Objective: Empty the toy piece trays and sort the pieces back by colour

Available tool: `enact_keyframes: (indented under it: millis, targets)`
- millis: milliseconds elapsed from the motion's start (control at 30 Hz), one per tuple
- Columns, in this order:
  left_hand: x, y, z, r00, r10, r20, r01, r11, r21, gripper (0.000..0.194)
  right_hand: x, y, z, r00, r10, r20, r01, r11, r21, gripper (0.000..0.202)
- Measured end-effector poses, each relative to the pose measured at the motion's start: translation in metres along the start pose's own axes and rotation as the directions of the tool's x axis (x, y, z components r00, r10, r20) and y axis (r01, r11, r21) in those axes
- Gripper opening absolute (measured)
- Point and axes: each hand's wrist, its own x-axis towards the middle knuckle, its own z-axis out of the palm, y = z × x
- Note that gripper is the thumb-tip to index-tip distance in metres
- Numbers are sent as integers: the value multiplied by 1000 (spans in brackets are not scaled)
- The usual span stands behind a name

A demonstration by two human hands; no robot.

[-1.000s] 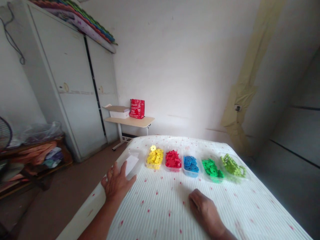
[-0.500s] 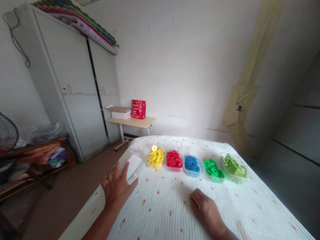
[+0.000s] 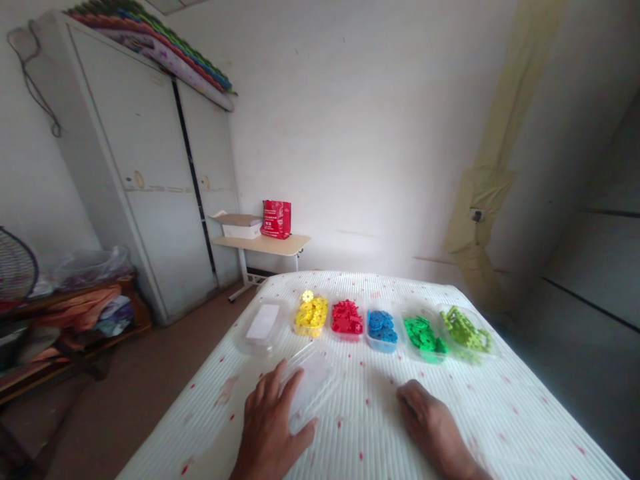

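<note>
My left hand (image 3: 273, 423) is at the near left of the table, its fingers around the near left corner of a clear plastic box (image 3: 315, 377). The box is see-through and looks slightly tilted. Farther left lies another clear plastic container (image 3: 243, 337) with a white card (image 3: 263, 321) on or in it. My right hand (image 3: 425, 417) rests on the cloth as a loose fist, with nothing visible in it. Beyond the hands stand clear tubs of flower-shaped plastic pieces: yellow (image 3: 313, 312), red (image 3: 347, 317), blue (image 3: 383, 327), green (image 3: 425, 335) and light green (image 3: 465, 329).
A white ribbed cloth with red specks (image 3: 360, 427) covers the table. Behind, a small side table (image 3: 280, 245) carries a red bag (image 3: 277, 220) and a white box (image 3: 242, 230). A grey cabinet (image 3: 140, 167) stands at the left, beside a fan (image 3: 17, 267).
My left hand has moved right and nearer, and a clear box has come with it from the container at the left. My right fist has shifted slightly right.
</note>
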Motion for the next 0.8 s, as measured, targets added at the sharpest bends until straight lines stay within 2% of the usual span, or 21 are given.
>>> enact_keyframes:
  millis: [233, 400, 600, 800]
  targets:
    - [-5, 2, 5, 992, -24, 123, 21, 999, 26, 63, 1, -3, 1, 1000, -7, 6, 7, 999, -38, 22]
    - [-4, 4, 2, 986, -47, 159, 42, 999, 35, 65, 1, -6, 0, 1000, -6, 18, 7, 998, -61, 22]
    - [-5, 8, -4, 985, -76, 155, 68, 996, 57, 64, 2, -7, -1, 1000, 0, 4, 0, 997, -75, 21]
    - [-4, 7, -2, 988, -85, 129, 76, 995, 71, 64, 2, -10, -1, 1000, 0, 16, 1, 995, -101, 23]
